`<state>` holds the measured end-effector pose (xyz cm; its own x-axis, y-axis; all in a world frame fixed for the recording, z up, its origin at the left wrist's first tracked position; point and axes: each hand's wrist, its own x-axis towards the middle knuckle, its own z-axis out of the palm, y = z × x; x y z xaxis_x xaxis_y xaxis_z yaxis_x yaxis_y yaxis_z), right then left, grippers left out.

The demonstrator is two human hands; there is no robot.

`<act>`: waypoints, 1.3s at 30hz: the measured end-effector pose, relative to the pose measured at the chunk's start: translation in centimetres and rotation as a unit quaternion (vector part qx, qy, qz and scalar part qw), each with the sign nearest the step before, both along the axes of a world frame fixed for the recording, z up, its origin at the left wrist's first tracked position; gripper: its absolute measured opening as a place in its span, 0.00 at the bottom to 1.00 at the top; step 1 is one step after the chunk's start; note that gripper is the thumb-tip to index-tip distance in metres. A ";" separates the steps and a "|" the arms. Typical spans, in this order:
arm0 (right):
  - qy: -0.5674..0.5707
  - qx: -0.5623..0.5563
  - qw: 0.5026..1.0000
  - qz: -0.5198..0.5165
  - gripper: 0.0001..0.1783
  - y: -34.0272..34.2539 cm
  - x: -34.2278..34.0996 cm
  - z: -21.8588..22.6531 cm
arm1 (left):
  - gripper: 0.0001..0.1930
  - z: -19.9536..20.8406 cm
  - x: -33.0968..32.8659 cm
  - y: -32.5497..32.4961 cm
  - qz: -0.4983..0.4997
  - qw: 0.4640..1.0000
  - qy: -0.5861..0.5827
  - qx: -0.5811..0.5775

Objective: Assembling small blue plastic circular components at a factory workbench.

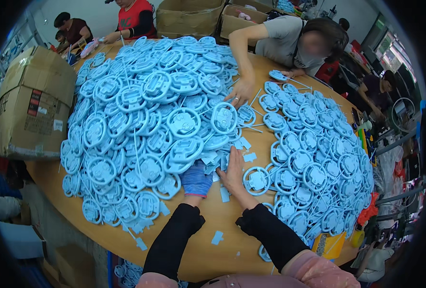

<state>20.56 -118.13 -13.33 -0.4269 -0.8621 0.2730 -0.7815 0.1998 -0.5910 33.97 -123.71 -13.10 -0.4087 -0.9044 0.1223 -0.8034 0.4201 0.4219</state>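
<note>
My left hand (196, 181), in a blue knit glove, reaches into the lower edge of a big heap of light-blue plastic rings with centre plates (183, 122). Its fingers are hidden among small flat blue pieces (214, 160), so their grip does not show. Bare, my right hand (232, 174) rests on the other side of those pieces with fingers stretched out and thumb apart, holding nothing I can see. Black sleeves cover both my forearms. Another blue ring (257, 181) lies just right of my right hand, at the edge of a second heap (313, 158).
Across the wooden table (201, 245), a person in grey (282, 43) reaches into the large heap. A cardboard box (38, 103) stands at the left. Near the right table edge lies a yellow tray (329, 246). Other people work at the back.
</note>
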 end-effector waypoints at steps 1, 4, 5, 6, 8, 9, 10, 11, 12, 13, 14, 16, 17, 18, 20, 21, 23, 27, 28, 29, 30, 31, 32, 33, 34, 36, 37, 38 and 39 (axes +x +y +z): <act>0.002 -0.002 1.000 -0.007 0.54 -1.0 -1.1 -0.3 | 0.30 0.5 -1.0 -0.7 0.005 0.997 0.033 0.069; -0.004 0.006 1.000 -0.015 0.53 -3.8 -2.9 -0.5 | 0.31 -0.8 -3.2 -1.8 0.045 0.999 0.010 -0.007; -0.003 0.006 1.000 -0.018 0.53 -4.4 -3.7 -0.8 | 0.31 -2.0 -4.1 -2.5 0.053 0.998 0.021 -0.010; 0.013 0.012 1.000 -0.019 0.53 -5.2 -4.3 -1.0 | 0.30 -3.1 -5.0 -3.4 0.029 0.994 0.047 -0.092; 0.029 0.020 0.999 -0.023 0.52 -6.6 -5.7 -1.4 | 0.30 -4.2 -6.6 -4.9 0.030 0.998 0.060 -0.014; 0.041 0.019 0.999 -0.025 0.52 -7.4 -6.6 -1.5 | 0.30 -4.2 -7.3 -5.3 0.033 0.995 0.073 0.064; 0.036 0.002 0.999 0.006 0.51 -9.3 -3.8 -0.4 | 0.28 -9.9 -5.1 -8.2 0.075 0.983 0.160 0.046; 0.045 0.009 0.999 -0.007 0.51 -9.2 -5.9 -0.6 | 0.28 -10.0 -7.3 -8.0 0.063 0.982 0.169 0.055; 0.022 0.007 1.000 -0.017 0.52 -8.9 -7.9 -0.6 | 0.28 -9.9 -9.5 -8.6 0.031 0.981 0.175 0.076; -0.007 0.000 1.000 -0.015 0.52 -9.3 -8.6 -0.3 | 0.27 -9.7 -10.2 -9.4 0.009 0.980 0.176 0.089; -0.025 -0.004 1.000 0.003 0.53 -9.2 -9.2 -0.1 | 0.27 -9.4 -10.7 -10.2 -0.013 0.979 0.177 0.101; -0.012 0.004 1.000 0.015 0.53 -8.7 -9.0 0.0 | 0.27 -8.7 -11.2 -11.8 -0.053 0.975 0.178 0.124; 0.009 0.017 1.000 0.013 0.53 -7.5 -10.0 0.1 | 0.26 -9.6 -10.2 -11.1 -0.087 0.969 0.186 0.140; 0.038 0.023 0.999 0.025 0.53 -6.8 -8.4 0.5 | 0.26 -8.8 -9.5 -12.6 -0.099 0.968 0.180 0.147; 0.043 0.016 0.997 0.056 0.52 -5.5 -6.1 1.3 | 0.26 -7.6 -10.8 -13.4 -0.126 0.962 0.170 0.170; 0.048 0.010 0.996 0.080 0.51 -4.8 -4.7 1.8 | 0.26 -6.8 -11.5 -14.1 -0.139 0.959 0.165 0.184; 0.057 0.008 0.993 0.104 0.47 -3.2 -3.5 2.5 | 0.25 -5.3 -10.8 -16.0 -0.153 0.955 0.151 0.204; 0.150 0.062 0.984 0.072 0.39 1.7 -5.8 3.0 | 0.24 -2.4 -13.7 -16.2 -0.126 0.951 0.117 0.259; 0.160 0.098 0.981 0.039 0.39 4.0 -8.6 3.2 | 0.24 -3.4 -13.9 -12.3 -0.145 0.943 0.122 0.275; 0.175 0.084 0.980 0.047 0.39 4.9 -9.2 1.7 | 0.24 -2.1 -14.5 -12.6 -0.132 0.946 0.111 0.273; 0.159 0.112 0.978 0.069 0.40 5.5 -8.0 1.8 | 0.24 -1.2 -15.5 -13.5 -0.116 0.949 0.106 0.273; 0.171 0.141 0.969 0.105 0.39 6.1 -7.0 1.9 | 0.24 -1.2 -15.3 -13.2 -0.109 0.950 0.104 0.275; 0.184 0.165 0.958 0.146 0.38 5.9 -4.9 2.1 | 0.24 -1.2 -12.3 -13.1 -0.095 0.952 0.100 0.274; 0.189 0.160 0.957 0.152 0.38 6.6 -3.8 2.8 | 0.23 0.3 -10.8 -12.7 -0.108 0.947 0.105 0.283; 0.184 0.154 0.961 0.139 0.38 7.4 -2.7 3.5 | 0.24 1.9 -10.0 -11.9 -0.111 0.936 0.108 0.316; 0.132 0.122 0.976 0.121 0.37 9.5 -2.8 4.8 | 0.25 5.0 -9.2 -9.8 -0.138 0.920 0.124 0.346; 0.075 0.089 0.983 0.139 0.36 9.8 -2.1 4.2 | 0.24 5.2 -7.3 -9.8 -0.166 0.872 0.233 0.398; 0.037 0.064 0.984 0.163 0.36 9.9 -1.3 3.4 | 0.23 5.5 -6.0 -9.2 -0.198 0.804 0.337 0.448; 0.026 0.042 0.989 0.138 0.34 11.2 -2.3 2.6 | 0.20 9.2 -7.1 -6.9 -0.041 0.661 0.427 0.615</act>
<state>18.27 -106.89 -10.72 -0.1586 -0.9647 0.2102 -0.8423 0.0211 -0.5386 26.89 -130.64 -3.87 -0.7194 -0.5137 -0.4675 -0.0462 -0.6363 0.7701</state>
